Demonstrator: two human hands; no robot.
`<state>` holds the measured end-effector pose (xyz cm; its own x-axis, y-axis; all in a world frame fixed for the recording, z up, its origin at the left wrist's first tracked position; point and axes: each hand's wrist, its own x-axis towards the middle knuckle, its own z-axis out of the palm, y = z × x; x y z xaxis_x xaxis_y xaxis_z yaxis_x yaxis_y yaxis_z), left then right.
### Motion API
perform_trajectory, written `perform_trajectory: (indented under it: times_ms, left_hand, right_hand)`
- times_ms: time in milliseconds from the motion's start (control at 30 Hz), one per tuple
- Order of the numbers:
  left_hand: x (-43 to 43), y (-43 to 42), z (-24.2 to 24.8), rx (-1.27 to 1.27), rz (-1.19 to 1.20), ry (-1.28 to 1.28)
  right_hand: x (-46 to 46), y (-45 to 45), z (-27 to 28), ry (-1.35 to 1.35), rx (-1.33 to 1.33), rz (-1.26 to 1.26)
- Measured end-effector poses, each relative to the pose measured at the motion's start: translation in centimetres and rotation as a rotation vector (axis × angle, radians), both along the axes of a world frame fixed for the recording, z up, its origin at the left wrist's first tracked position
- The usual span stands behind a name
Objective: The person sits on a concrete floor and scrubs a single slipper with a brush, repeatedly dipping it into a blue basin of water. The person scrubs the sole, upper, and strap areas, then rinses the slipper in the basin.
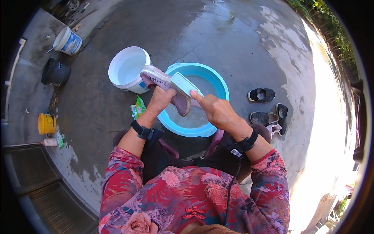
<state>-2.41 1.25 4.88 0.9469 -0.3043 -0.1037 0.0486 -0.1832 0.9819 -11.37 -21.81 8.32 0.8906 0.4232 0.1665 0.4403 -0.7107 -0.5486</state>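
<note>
My left hand (162, 98) grips a mauve slip-on shoe (152, 76) by its side, above the near left part of a light-blue plastic basin (224, 87). Dark lettering runs along the shoe's upper, and its pale sole edge faces up. In my right hand (220, 112) is a pale-blue scrubbing brush (184, 83), with my index finger stretched along its back. The brush lies against the shoe; its bristles are mostly hidden. Cloudy water (192, 118) stands in the basin. A pinkish piece (197, 103) shows behind the shoe, too covered to identify.
Left of the basin are a white bucket (114, 70) holding liquid and a green packet (138, 107). Several dark shoes (261, 95) lie to the right on the concrete. Farther left stand a white bucket (60, 39), a black bucket (55, 71) and a yellow bucket (46, 123).
</note>
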Motion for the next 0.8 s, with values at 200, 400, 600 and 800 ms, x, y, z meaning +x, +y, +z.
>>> perform_trajectory:
  times_ms: [200, 400, 600, 800]
  left_hand:
    - [1.9, 1.8, 0.9, -0.281, 0.383, -0.031]
    - [3.0, 2.2, 1.4, -0.542, 0.563, -0.038]
    - [2.0, 0.4, 1.4, -0.679, 0.461, 0.150]
    - [0.4, -0.7, 2.8, -0.783, 0.229, 0.479]
  right_hand:
    - [-0.8, -1.0, 0.0, 0.004, -0.029, 0.024]
    - [1.0, -0.5, -0.4, -0.094, 0.427, -0.075]
    - [3.3, 2.8, 0.0, 0.415, 0.941, -0.361]
    - [5.5, 3.4, 1.0, 0.577, 1.206, -0.373]
